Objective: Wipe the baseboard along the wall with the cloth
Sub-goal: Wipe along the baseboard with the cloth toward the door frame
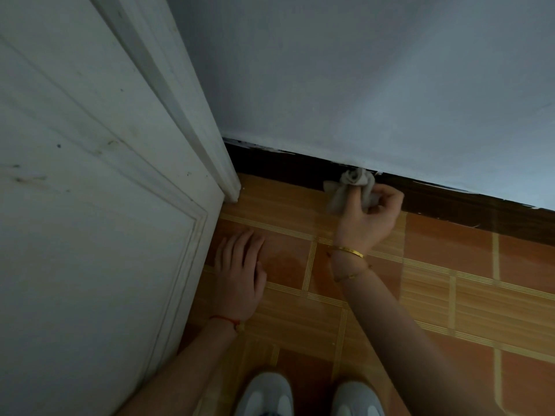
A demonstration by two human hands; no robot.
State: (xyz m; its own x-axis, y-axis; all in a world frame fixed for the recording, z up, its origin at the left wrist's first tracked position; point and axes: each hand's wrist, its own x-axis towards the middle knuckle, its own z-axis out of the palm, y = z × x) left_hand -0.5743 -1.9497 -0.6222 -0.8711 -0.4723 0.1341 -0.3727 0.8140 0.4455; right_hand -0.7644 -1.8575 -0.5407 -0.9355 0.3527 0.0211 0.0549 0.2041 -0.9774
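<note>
At the left stands 1 white panelled door point(90, 205), its moulded frame point(210, 139) meeting the floor point(450, 295) at the near end of the baseboard point(285, 166). Just right of the door's lower edge, the left hand point(240, 271) lies flat on an orange floor tile, palm down, fingers straight and relaxed, holding nothing; 1 red string bracelet point(226, 320) circles its wrist. Further right, 1 dark brown baseboard runs along the foot of the pale wall point(360, 85), sloping down toward the right edge, with flecks of wall paint along its top line. The right hand point(371, 214) is raised in front of this baseboard, its fingers curled around 1 grey cloth point(350, 187). The cloth sits bunched above and to the left of the hand, its crumpled top pressed against the upper edge of the baseboard where it meets the wall, while a loose corner hangs down toward the floor on the left side of the fingers. 2 gold bracelets point(350, 252) sit on the right wrist, one above the other. At the bottom edge of the floor, between the 2 forearms, the toes of 2 pale shoes point(265, 394) show side by side. The floor is laid with orange and wood-grain tiles divided by striped yellow bands.
</note>
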